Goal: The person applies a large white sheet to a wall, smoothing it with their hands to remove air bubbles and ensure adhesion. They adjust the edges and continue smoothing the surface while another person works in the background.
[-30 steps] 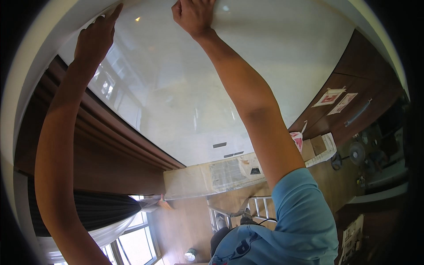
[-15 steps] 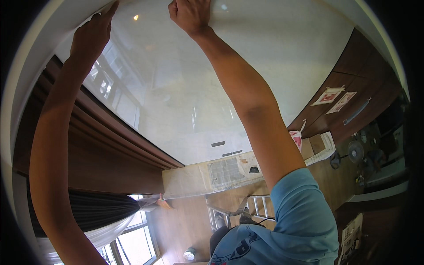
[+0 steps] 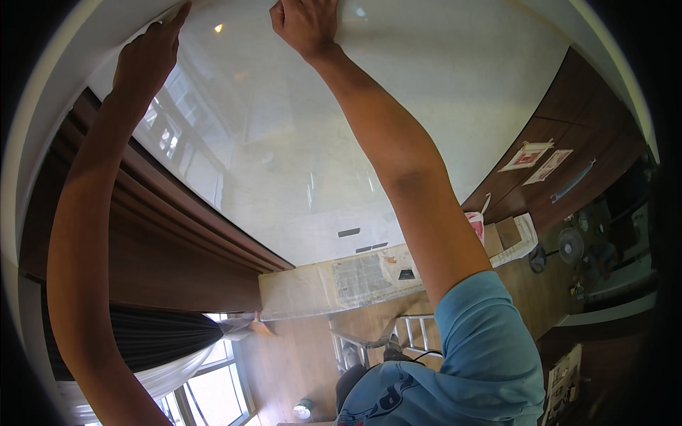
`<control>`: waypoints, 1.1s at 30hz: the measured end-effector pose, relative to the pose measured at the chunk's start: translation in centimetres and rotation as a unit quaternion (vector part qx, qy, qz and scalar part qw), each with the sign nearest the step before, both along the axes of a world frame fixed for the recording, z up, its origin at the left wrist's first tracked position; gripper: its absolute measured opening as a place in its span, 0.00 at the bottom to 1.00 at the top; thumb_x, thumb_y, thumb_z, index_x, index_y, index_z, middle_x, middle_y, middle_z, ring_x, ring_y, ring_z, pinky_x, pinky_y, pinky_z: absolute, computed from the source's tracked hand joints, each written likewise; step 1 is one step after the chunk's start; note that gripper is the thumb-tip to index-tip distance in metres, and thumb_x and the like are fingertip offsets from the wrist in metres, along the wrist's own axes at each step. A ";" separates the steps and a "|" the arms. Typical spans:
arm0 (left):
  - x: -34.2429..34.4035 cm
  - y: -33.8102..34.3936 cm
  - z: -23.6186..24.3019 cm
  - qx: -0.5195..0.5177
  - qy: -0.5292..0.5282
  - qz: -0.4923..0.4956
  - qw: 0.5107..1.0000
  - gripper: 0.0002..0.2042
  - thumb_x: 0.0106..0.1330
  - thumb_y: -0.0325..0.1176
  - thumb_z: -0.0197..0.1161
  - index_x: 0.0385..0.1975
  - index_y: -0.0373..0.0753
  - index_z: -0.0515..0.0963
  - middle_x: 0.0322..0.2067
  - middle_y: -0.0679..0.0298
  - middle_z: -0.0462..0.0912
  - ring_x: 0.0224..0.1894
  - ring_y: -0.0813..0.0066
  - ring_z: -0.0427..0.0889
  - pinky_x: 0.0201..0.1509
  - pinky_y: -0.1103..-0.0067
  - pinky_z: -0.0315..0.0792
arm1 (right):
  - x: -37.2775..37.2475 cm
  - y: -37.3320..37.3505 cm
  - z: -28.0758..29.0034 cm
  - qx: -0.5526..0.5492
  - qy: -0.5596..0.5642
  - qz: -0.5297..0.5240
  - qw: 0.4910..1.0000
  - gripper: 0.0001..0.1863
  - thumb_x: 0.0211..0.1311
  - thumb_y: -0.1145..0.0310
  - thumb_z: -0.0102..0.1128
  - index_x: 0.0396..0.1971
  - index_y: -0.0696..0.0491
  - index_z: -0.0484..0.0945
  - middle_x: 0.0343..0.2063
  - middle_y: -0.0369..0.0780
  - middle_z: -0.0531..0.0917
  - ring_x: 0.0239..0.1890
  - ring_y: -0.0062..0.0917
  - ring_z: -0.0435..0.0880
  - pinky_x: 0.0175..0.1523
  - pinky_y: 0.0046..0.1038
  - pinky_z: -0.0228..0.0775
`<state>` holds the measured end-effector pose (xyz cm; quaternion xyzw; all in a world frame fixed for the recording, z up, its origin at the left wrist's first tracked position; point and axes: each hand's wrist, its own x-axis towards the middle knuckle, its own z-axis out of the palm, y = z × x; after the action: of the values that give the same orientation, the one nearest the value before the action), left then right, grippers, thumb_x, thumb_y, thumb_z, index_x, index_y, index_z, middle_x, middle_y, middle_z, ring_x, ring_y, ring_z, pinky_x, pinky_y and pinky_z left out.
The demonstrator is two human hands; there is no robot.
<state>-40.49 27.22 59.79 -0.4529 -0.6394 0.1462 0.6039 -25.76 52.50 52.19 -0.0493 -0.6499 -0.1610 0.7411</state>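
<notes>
My left hand (image 3: 147, 60) reaches up to the top left edge of a glossy white wall panel (image 3: 284, 135). Its index finger is stretched out along the seam with the white ceiling border (image 3: 50, 78); its other fingers are partly hidden. A little to the right, my right hand (image 3: 310, 27) rests high against the panel, closed with its fingers curled in. The picture's top edge cuts that hand off, so whatever it holds is hidden. Windows and a small warm light reflect in the panel.
Below me stands a metal ladder (image 3: 419, 334) on the wooden floor (image 3: 284, 362). A covered ledge (image 3: 298, 291) runs under the panel. Brown wood panelling (image 3: 192, 234) and a dark curtain (image 3: 142, 341) are at left, brown cabinets (image 3: 568, 128) and a fan (image 3: 570, 245) at right.
Both hands stay in nearly the same place and pose. The view has shifted very slightly.
</notes>
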 end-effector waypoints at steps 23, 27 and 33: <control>-0.9 0.1 -0.5 0.012 0.002 -0.051 0.999 0.31 0.75 0.36 0.59 0.76 0.62 0.59 0.30 0.62 0.83 0.27 0.66 0.86 0.30 0.76 0.84 | -0.1 0.1 -0.1 0.003 -0.002 -0.018 1.000 0.36 0.56 0.71 0.63 0.68 0.56 0.70 0.68 0.43 0.72 0.70 0.41 0.66 0.75 0.55 0.52; -1.1 0.3 -0.4 0.013 -0.008 -0.022 1.000 0.31 0.75 0.36 0.59 0.77 0.62 0.58 0.31 0.62 0.83 0.27 0.66 0.87 0.29 0.75 0.84 | -0.1 0.0 -0.1 0.014 0.009 -0.014 1.000 0.36 0.56 0.71 0.64 0.68 0.56 0.70 0.67 0.43 0.72 0.70 0.41 0.67 0.75 0.54 0.53; -1.7 0.7 -0.7 0.022 -0.007 -0.024 0.999 0.31 0.76 0.37 0.58 0.77 0.61 0.58 0.32 0.62 0.83 0.26 0.66 0.87 0.28 0.74 0.84 | 0.0 -0.1 0.1 0.004 -0.003 -0.008 1.000 0.35 0.56 0.70 0.63 0.67 0.56 0.71 0.67 0.43 0.72 0.69 0.42 0.68 0.74 0.54 0.54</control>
<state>-42.21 27.90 59.05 -0.4562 -0.6357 0.1140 0.6122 -25.76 52.40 52.30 -0.0509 -0.6513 -0.1702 0.7378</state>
